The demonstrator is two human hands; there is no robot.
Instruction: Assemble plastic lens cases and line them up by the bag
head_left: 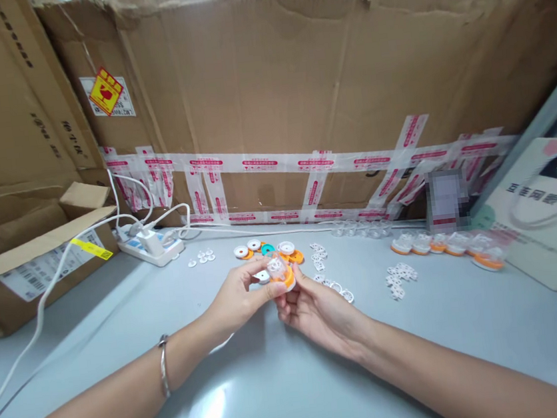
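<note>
Both my hands meet above the grey table, closed round one small round part with an orange base and a clear cap. My left hand pinches it from the left with thumb and fingers. My right hand holds it from below, fingers curled up. Just behind lie loose discs, orange, white and one teal, and small white pieces.
A row of finished orange-and-clear parts lies at the right, with white pieces before it. A white power strip with cables sits at the back left beside an open carton. A taped cardboard wall backs the table; a printed box stands far right.
</note>
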